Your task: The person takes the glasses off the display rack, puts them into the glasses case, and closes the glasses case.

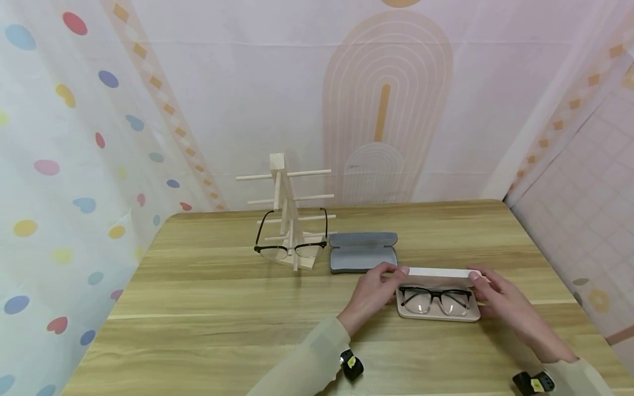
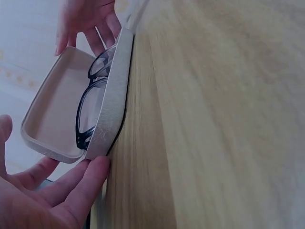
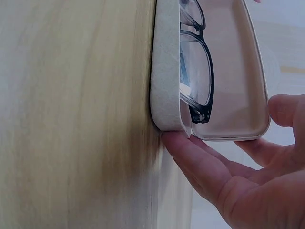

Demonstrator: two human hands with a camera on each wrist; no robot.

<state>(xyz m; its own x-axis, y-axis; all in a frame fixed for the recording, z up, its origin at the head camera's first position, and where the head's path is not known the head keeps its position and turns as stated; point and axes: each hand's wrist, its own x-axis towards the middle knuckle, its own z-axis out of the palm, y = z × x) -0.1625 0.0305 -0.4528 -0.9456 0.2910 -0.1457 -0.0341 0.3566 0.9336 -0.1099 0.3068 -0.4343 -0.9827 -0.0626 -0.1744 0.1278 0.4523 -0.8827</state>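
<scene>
A cream glasses case sits on the table with its lid partly raised. Inside lie black-rimmed glasses with clear lenses, also visible in the right wrist view. My left hand holds the case's left end, thumb at the lid's edge; in the left wrist view its fingers touch the side of the case. At the other end my right hand grips the lid, its thumb against the rim and its other fingers by the hinge end and base.
Behind the left hand, an open grey glasses case stands on the table. To its left, a wooden display rack with several pegs bears another pair of dark-rimmed glasses. A patterned curtain hangs behind the wooden table.
</scene>
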